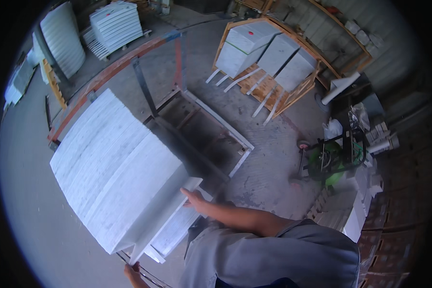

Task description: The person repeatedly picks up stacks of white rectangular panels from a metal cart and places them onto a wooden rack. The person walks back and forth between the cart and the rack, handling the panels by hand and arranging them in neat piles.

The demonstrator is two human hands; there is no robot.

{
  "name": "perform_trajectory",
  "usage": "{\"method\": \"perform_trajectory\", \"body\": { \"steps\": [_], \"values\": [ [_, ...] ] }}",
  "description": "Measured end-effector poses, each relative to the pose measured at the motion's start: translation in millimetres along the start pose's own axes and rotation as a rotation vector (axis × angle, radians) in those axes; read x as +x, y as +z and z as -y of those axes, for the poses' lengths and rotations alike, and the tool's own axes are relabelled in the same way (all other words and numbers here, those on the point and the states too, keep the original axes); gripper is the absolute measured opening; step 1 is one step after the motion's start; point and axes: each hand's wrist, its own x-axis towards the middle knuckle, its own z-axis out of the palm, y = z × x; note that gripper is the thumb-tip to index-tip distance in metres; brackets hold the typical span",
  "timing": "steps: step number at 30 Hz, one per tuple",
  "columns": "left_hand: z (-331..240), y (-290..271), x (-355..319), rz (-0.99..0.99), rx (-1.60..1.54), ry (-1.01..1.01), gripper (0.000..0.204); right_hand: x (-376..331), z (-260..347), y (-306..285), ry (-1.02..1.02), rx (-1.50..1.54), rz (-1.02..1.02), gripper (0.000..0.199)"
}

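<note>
White slabs (pixel 115 168) stand tightly packed at left; one slab (pixel 167 218), tilted at their near right side, is between the hands: right hand (pixel 194 198) grasping its far right end, left hand (pixel 133 271) gripping its near left corner.

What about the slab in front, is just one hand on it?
No: the left hand touches one end of the slab, the right hand the other.
</note>
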Motion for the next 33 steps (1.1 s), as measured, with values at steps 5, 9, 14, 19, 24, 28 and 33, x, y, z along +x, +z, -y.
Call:
{"method": "perform_trajectory", "body": {
  "steps": [5, 9, 14, 19, 24, 28, 33],
  "values": [
    [0, -35, 2, 0.378, 0.221, -0.166, 0.033, -4, -41, 19, 0.166, 0.177, -0.01, 0.04],
    [13, -25, -7, 0.304, 0.582, 0.094, 0.033, 12, -59, 13, 0.195, 0.204, -0.013, 0.029],
    [28, -13, -62, 0.364, 0.781, 0.295, 0.034, -6, -68, -7, -0.172, 0.048, 0.106, 0.016],
    [43, -18, -101, 0.424, 0.922, 0.441, 0.036, -38, -53, -47, -0.288, -0.068, 0.161, 0.024],
    [56, -11, -135, 0.526, 0.999, 0.555, 0.041, -82, -30, -122, -0.157, 0.067, 0.048, 0.023],
    [77, 23, -188, 0.638, 0.993, 0.425, 0.048, -100, -23, -200, -0.133, 0.261, 0.012, 0.027],
    [125, 93, -243, 0.781, 1.083, 0.61, 0.042, -115, -12, -319, -0.259, 0.369, 0.06, 0.02]
  ]
}}
